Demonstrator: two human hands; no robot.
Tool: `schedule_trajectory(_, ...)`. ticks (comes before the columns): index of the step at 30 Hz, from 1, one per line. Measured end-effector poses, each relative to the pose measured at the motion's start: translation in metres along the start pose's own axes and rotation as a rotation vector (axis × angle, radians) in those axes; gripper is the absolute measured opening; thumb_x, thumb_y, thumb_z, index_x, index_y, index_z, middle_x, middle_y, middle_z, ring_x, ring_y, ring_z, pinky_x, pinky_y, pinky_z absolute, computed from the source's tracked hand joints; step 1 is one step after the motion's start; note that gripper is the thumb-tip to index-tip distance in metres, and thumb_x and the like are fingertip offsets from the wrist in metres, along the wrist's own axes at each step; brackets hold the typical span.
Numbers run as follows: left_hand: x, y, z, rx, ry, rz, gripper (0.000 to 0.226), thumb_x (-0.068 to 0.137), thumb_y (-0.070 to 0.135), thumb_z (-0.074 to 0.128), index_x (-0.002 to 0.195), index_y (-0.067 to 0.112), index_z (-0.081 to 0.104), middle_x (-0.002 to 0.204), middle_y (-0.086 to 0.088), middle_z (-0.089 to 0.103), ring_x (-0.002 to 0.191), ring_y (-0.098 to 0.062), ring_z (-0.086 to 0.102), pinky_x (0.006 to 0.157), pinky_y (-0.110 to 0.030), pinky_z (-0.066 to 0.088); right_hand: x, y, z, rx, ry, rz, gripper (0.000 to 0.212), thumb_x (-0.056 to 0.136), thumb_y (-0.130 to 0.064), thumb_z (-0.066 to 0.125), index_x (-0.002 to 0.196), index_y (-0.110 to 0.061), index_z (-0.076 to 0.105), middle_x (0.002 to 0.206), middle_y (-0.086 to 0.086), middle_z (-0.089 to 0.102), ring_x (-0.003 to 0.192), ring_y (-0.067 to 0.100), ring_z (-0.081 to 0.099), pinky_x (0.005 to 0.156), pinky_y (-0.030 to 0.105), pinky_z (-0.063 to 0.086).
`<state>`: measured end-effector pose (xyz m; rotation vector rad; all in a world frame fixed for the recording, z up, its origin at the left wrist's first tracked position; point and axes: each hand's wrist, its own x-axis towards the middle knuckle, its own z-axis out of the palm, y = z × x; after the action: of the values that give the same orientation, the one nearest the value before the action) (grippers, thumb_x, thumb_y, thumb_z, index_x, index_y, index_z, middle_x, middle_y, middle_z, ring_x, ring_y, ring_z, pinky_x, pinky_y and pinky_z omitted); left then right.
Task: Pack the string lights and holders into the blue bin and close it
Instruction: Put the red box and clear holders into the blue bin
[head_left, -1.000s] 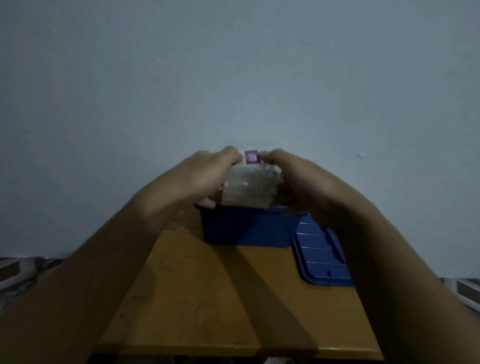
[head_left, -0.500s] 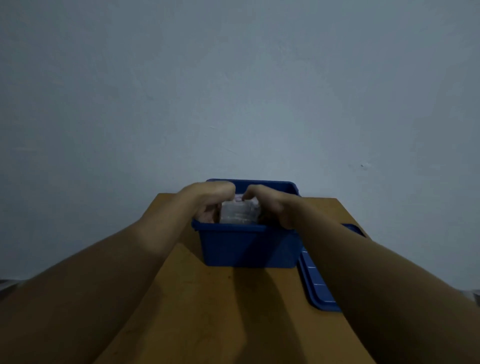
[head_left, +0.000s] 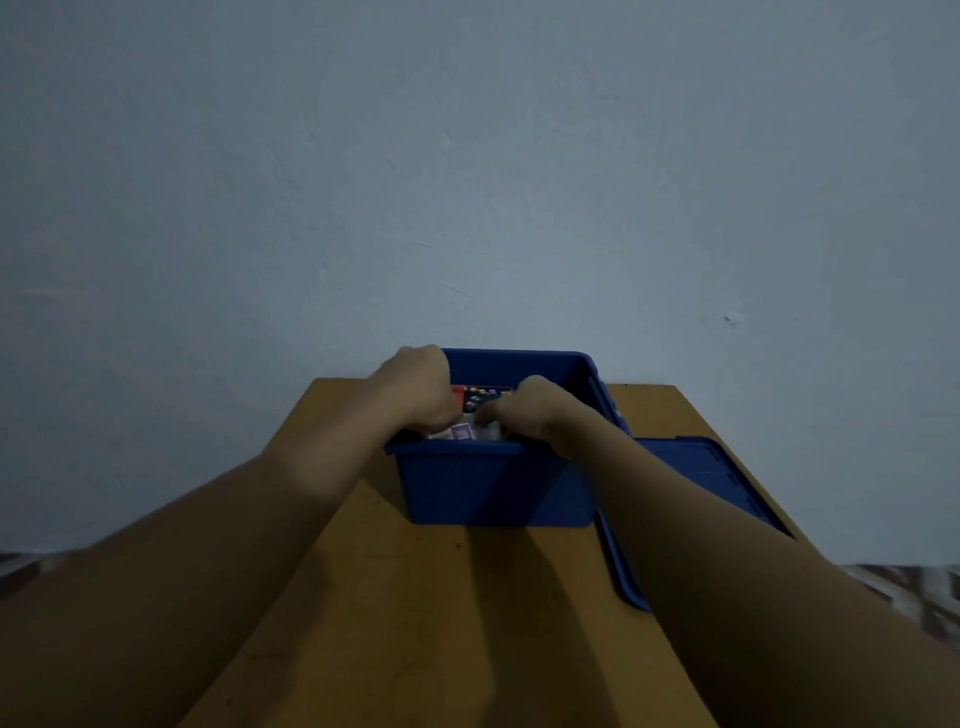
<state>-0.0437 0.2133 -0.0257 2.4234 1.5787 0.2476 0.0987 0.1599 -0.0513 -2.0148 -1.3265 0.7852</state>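
Now, left hand (head_left: 420, 391) and right hand (head_left: 531, 411) clutch a packet (head_left: 462, 432) inside the blue bin (head_left: 493, 491), lid (head_left: 698, 470) alongside.

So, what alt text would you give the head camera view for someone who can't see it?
A person's left hand and right hand reach into an open blue bin on a wooden table, down among pale packets; their grip is hidden. The bin's blue lid lies on the table to its right, before a plain grey wall.
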Motion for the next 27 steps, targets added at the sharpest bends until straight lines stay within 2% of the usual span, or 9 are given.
schedule_trajectory(5,-0.006,-0.009,0.005,0.054,0.026,0.093,0.02,0.086,0.021,0.07,0.103,0.011,0.075,0.103,-0.009,0.07,0.085,-0.021,0.065,0.06,-0.027,0.05,0.0,0.002,0.007,-0.194,0.111,-0.088,0.028,0.083,-0.041,0.069,0.083,-0.015,0.057,0.086,0.006,0.065,0.076,0.022,0.064,0.069,0.035,0.056)
schedule_trajectory(7,-0.009,-0.01,0.011,0.078,0.035,0.108,0.02,0.089,0.025,0.069,0.103,0.014,0.075,0.102,-0.008,0.069,0.083,-0.019,0.063,0.055,-0.025,0.047,-0.003,0.004,0.009,-0.265,0.168,-0.111,0.033,0.082,-0.045,0.066,0.088,-0.014,0.057,0.088,0.006,0.064,0.079,0.026,0.065,0.072,0.039,0.058)
schedule_trajectory(11,-0.009,-0.013,0.023,0.052,0.114,0.104,0.021,0.09,0.029,0.067,0.101,0.013,0.073,0.098,-0.007,0.068,0.079,-0.019,0.062,0.063,-0.033,0.054,-0.008,0.006,0.011,-0.338,0.238,-0.152,0.036,0.086,-0.049,0.059,0.099,-0.015,0.06,0.092,0.006,0.064,0.079,0.026,0.064,0.069,0.036,0.055)
schedule_trajectory(15,-0.011,-0.015,0.029,-0.02,0.189,0.129,0.018,0.089,0.028,0.066,0.091,0.012,0.073,0.087,-0.006,0.069,0.073,-0.018,0.062,0.067,-0.04,0.059,-0.013,0.008,0.013,-0.352,0.339,-0.213,0.029,0.093,-0.041,0.051,0.094,-0.014,0.059,0.087,0.006,0.063,0.074,0.024,0.061,0.064,0.034,0.051)
schedule_trajectory(19,-0.02,-0.016,0.029,-0.201,0.339,0.214,0.023,0.091,0.018,0.059,0.074,0.009,0.072,0.074,-0.004,0.068,0.067,-0.016,0.061,0.059,-0.036,0.054,-0.018,0.009,0.012,-0.295,0.447,-0.32,0.022,0.094,-0.035,0.05,0.092,-0.015,0.06,0.087,0.005,0.065,0.075,0.024,0.061,0.063,0.036,0.052)
schedule_trajectory(21,-0.023,-0.018,0.024,-0.273,0.413,0.236,0.021,0.092,0.016,0.057,0.08,0.009,0.073,0.083,-0.003,0.071,0.072,-0.014,0.061,0.059,-0.027,0.048,-0.018,0.009,0.009,-0.257,0.473,-0.374,0.02,0.092,-0.029,0.051,0.092,-0.013,0.063,0.089,0.006,0.067,0.078,0.024,0.062,0.067,0.04,0.055)
schedule_trajectory(23,-0.021,-0.018,0.019,-0.281,0.422,0.233,0.02,0.093,0.016,0.057,0.1,0.007,0.074,0.106,-0.007,0.07,0.09,-0.017,0.062,0.07,-0.023,0.045,-0.018,0.009,0.001,-0.285,0.504,-0.41,0.02,0.09,-0.023,0.052,0.093,-0.009,0.066,0.092,0.008,0.069,0.085,0.026,0.062,0.073,0.043,0.056)
schedule_trajectory(25,-0.014,-0.019,0.016,-0.231,0.356,0.21,0.029,0.095,0.018,0.055,0.118,0.004,0.067,0.123,-0.01,0.063,0.108,-0.022,0.058,0.083,-0.026,0.044,-0.016,0.012,-0.012,-0.381,0.517,-0.389,0.023,0.091,-0.02,0.051,0.099,-0.008,0.068,0.099,0.01,0.069,0.095,0.03,0.061,0.081,0.04,0.052)
schedule_trajectory(27,-0.004,-0.018,0.014,-0.191,0.257,0.176,0.033,0.097,0.024,0.053,0.121,0.003,0.062,0.125,-0.011,0.059,0.111,-0.024,0.055,0.089,-0.032,0.047,-0.012,0.018,-0.029,-0.483,0.49,-0.313,0.027,0.092,-0.02,0.048,0.108,-0.009,0.067,0.11,0.012,0.067,0.106,0.033,0.057,0.09,0.041,0.045)
